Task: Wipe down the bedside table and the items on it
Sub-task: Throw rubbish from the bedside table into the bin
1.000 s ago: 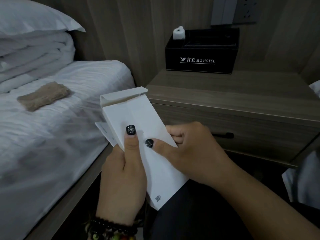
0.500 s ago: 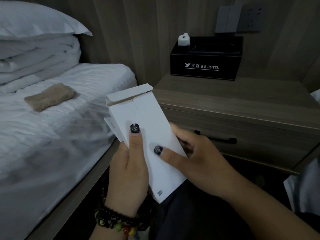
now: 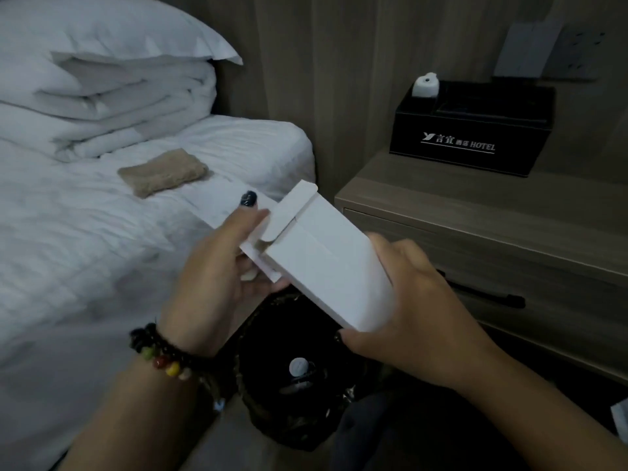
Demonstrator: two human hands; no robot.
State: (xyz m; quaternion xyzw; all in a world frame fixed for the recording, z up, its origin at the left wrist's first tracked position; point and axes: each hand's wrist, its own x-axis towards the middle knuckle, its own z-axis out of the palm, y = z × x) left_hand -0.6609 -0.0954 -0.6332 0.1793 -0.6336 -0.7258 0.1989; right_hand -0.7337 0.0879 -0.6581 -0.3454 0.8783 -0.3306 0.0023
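- Holding a white carton [image 3: 326,266] tilted above a dark waste bin [image 3: 289,385], open flap end toward the bed; head view, the only one given.
- Right hand [image 3: 418,314] wrapped round the carton's lower end, fingers curled about it; left hand [image 3: 221,266] at the open flap end, fingers closed on a white inner piece [image 3: 258,263] that juts out (whether sleeve or leaflet cannot be told).
- Bedside table [image 3: 475,212] just beyond the carton, to the right, drawer handle [image 3: 489,295] dark on its front.
- Black hotel-branded box [image 3: 472,130] at the table's back edge, small white item [image 3: 425,85] on its top; both probably yet to be wiped.
- Brown cloth [image 3: 163,171] lying on the bed [image 3: 85,249], well apart from both hands.
- Step judged as emptying or discarding the carton: best kept directly over the bin, inner piece drawn straight along the carton's length.
- Obstacle to wiping: both hands occupied, cloth out of hand.
- Folded duvet [image 3: 119,107] and pillow [image 3: 102,28] behind the cloth.
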